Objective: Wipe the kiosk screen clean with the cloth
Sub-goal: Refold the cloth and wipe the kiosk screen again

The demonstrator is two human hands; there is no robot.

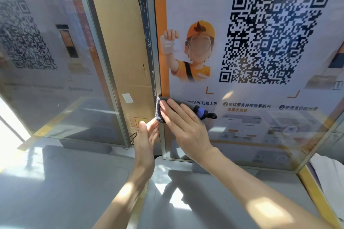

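Grey floor (74, 191) sunlit in patches; cardboard box (115, 42) behind; second glass panel (46, 61) left.

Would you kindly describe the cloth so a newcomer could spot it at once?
On the kiosk screen with the QR code, follow the left edge down below the cartoon figure. There the right hand presses a dark grey cloth on the glass; unlike the printed graphics, it is fabric with a blue tag.

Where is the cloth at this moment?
In the head view, the dark cloth is pressed flat by the right hand against the left edge of the kiosk screen, just below the cartoon figure in the orange cap.
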